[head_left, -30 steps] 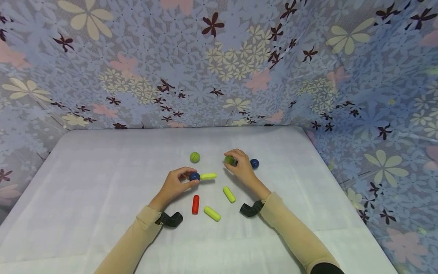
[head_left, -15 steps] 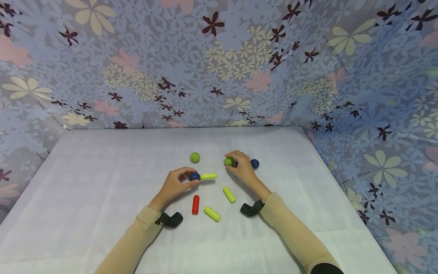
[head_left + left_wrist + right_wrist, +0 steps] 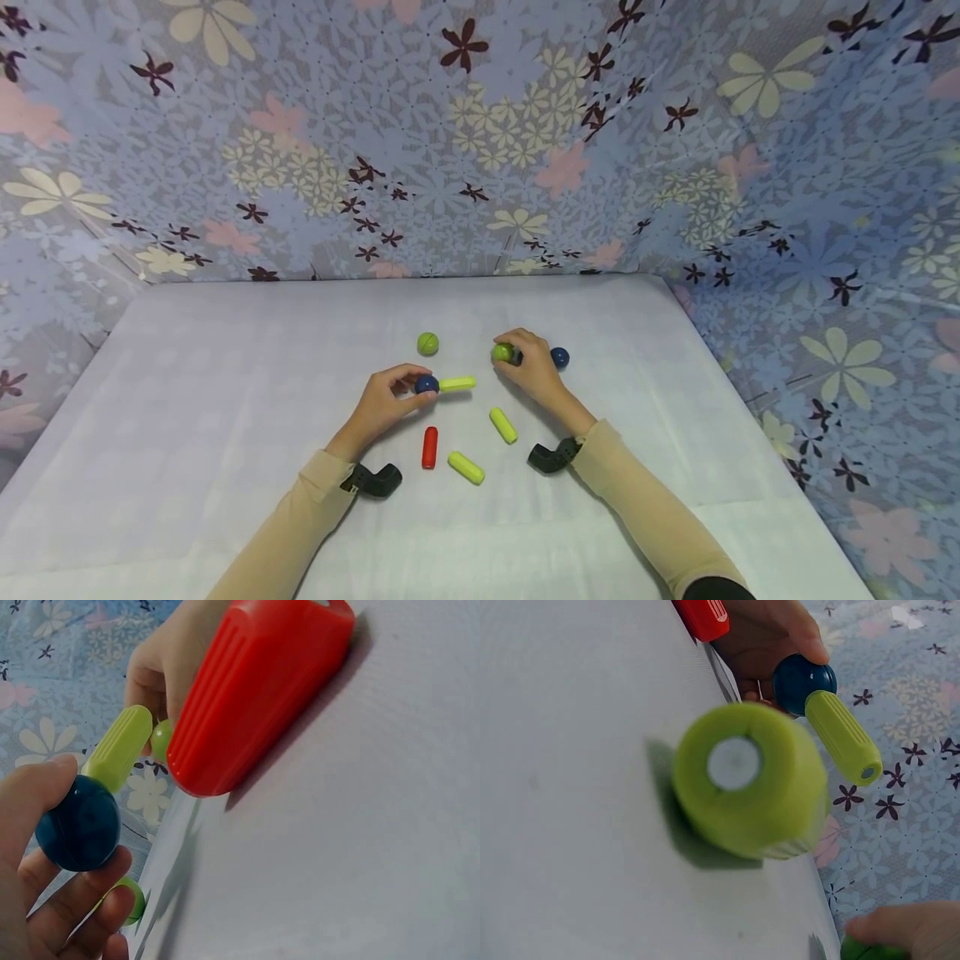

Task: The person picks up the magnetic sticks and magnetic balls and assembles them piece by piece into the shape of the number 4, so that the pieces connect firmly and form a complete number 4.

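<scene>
My left hand pinches a dark blue ball between thumb and fingers. From that ball a lime magnetic stick points right, attached end-on and raised above the tabletop in the left wrist view. My right hand grips a green ball at its fingertips, a short way beyond the stick's free end. Part of this ball is covered by the fingers. The stick's bare end shows a grey metal disc in the right wrist view. Ball and stick stand apart.
A loose green ball lies behind the left hand, and a blue ball sits right beside the right hand. Nearer lie a red stick and two lime sticks, one farther back than the other. Floral cloth hangs behind the table.
My right hand has come very slightly nearer with the green ball, which shows a little more. The left hand keeps its place with the blue ball and stick.
</scene>
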Available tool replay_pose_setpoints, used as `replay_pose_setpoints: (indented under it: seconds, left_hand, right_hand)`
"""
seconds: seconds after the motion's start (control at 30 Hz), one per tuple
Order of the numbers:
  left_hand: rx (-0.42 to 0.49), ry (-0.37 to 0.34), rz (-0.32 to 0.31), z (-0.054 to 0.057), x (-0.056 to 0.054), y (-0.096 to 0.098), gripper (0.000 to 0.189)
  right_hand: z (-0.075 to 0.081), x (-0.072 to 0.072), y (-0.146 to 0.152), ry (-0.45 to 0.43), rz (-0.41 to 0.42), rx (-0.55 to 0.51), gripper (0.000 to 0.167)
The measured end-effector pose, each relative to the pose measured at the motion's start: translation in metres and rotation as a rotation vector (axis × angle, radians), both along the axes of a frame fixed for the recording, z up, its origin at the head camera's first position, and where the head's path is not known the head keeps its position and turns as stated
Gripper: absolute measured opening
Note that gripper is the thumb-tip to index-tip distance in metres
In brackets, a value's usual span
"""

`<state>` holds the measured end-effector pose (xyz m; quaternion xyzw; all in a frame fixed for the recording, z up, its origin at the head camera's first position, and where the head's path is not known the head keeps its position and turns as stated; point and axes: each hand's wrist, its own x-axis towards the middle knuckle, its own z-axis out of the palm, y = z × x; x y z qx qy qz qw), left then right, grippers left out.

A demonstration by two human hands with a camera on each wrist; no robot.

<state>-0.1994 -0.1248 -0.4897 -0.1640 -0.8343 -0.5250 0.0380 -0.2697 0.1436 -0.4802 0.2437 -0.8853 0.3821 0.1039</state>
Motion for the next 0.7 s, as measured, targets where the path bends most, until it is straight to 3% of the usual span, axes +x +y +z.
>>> replay_pose_setpoints:
  seconds: [0.47, 0.7]
  left_hand:
    - [0.044, -0.014, 0.024, 0.002, -0.003, -0.002, 0.033]
    - [0.031, -0.061, 0.045, 0.038, 0.015, 0.004, 0.034]
  right_hand:
    - [0.008, 0.006, -0.005, -0.045, 0.073, -0.099, 0.037]
    - [0.006, 0.008, -0.005, -0.074, 0.121, -0.126, 0.038]
